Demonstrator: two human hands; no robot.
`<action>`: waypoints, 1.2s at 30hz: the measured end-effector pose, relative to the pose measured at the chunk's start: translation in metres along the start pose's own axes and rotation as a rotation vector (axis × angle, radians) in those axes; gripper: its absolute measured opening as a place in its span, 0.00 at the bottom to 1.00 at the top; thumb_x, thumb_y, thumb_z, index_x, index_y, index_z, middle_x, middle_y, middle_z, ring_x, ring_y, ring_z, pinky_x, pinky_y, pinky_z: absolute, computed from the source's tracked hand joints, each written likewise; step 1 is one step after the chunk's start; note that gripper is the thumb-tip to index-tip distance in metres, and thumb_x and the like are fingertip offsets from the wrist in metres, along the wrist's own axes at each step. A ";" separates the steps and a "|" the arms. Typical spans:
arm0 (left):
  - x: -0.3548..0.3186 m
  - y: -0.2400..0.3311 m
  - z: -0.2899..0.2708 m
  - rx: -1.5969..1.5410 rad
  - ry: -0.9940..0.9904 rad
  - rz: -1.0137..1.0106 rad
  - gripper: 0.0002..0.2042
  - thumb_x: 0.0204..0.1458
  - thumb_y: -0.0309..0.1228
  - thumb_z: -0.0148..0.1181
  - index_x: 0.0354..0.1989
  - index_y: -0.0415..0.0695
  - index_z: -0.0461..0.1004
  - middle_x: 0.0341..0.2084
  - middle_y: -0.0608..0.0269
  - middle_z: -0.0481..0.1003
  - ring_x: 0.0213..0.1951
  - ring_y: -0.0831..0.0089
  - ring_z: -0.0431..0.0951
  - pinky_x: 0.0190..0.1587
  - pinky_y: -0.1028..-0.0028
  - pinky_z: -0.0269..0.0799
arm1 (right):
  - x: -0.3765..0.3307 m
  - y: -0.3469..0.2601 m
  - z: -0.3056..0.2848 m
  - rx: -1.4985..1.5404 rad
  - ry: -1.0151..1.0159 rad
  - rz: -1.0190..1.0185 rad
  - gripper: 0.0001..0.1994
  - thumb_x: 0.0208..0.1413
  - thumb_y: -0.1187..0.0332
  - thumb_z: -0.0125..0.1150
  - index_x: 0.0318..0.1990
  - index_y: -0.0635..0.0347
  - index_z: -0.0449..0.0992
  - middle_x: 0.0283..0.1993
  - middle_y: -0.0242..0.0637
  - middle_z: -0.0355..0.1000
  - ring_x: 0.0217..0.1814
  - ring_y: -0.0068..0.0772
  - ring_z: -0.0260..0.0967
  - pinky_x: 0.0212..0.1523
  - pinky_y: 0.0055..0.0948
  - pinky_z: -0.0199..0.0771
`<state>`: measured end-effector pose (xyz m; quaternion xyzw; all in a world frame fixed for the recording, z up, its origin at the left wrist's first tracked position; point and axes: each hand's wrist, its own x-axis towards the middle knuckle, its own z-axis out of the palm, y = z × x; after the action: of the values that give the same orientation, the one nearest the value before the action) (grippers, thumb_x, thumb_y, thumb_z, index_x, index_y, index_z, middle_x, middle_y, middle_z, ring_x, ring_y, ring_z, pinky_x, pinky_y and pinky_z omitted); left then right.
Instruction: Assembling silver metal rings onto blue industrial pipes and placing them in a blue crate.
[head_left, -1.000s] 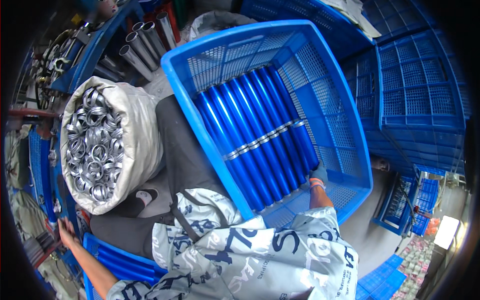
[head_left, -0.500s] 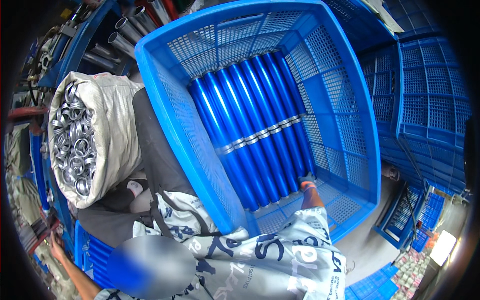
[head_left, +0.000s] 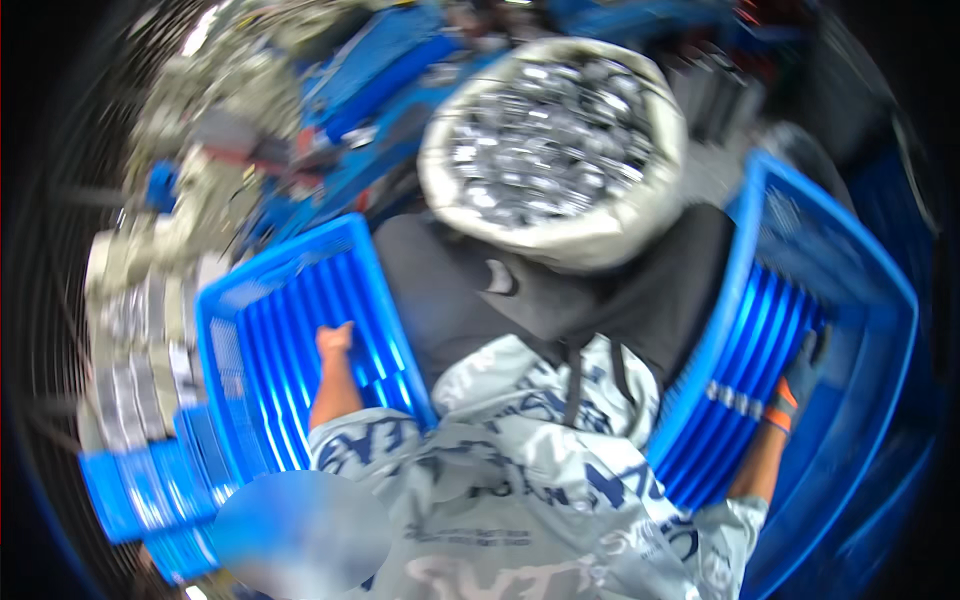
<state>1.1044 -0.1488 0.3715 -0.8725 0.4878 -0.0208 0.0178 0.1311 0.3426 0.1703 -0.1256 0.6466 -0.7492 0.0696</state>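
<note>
My bare left hand (head_left: pixel 336 345) is over the blue tubes (head_left: pixel 290 330) that lie side by side in the left blue crate (head_left: pixel 378 290). Motion blur smears its fingers, and whether it touches a tube is unclear. On my other side, my right hand (head_left: pixel 788 392), in a grey glove with an orange cuff, reaches into the right blue crate (head_left: pixel 742 235). It is at the right edge of a row of shiny blue tubes (head_left: pixel 722 425) with silvery ends. Its fingers are too blurred to make out a grip.
Between my knees stands a pale sack (head_left: pixel 640 240) full of silvery metal rings (head_left: pixel 550 140). Metal tubes (head_left: pixel 712 95) lie behind it to the right. Smaller blue bins (head_left: pixel 140 490) and pale bundles sit at the far left.
My view has swung left, so the sack is now in front and the large crate at my right. My left hand has come over the left crate; my right hand stays inside the right one.
</note>
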 end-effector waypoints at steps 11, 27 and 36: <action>-0.055 -0.037 0.014 -0.213 0.117 -0.071 0.37 0.57 0.46 0.75 0.71 0.38 0.72 0.70 0.41 0.71 0.71 0.44 0.72 0.73 0.47 0.70 | -0.126 -0.276 0.501 -0.500 -1.250 -0.631 0.37 0.64 0.60 0.76 0.79 0.61 0.70 0.80 0.55 0.67 0.82 0.59 0.63 0.82 0.49 0.61; 0.063 -0.097 -0.091 -0.183 -0.046 -0.399 0.43 0.43 0.57 0.82 0.65 0.42 0.80 0.66 0.42 0.76 0.66 0.43 0.79 0.67 0.48 0.79 | -0.140 -0.298 0.535 -0.550 -1.725 -0.675 0.21 0.49 0.66 0.84 0.49 0.66 0.87 0.55 0.51 0.84 0.60 0.59 0.81 0.63 0.51 0.80; 0.082 -0.037 -0.140 -0.756 0.253 -0.053 0.43 0.49 0.38 0.79 0.73 0.31 0.69 0.60 0.40 0.80 0.60 0.51 0.82 0.66 0.61 0.75 | -0.143 -0.320 0.536 -0.690 -1.417 -0.162 0.34 0.70 0.52 0.70 0.75 0.66 0.71 0.54 0.57 0.84 0.54 0.56 0.84 0.56 0.47 0.81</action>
<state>1.1715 -0.2013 0.5150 -0.8205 0.4366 0.0526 -0.3653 0.4355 -0.0798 0.5426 -0.6339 0.6329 -0.2506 0.3671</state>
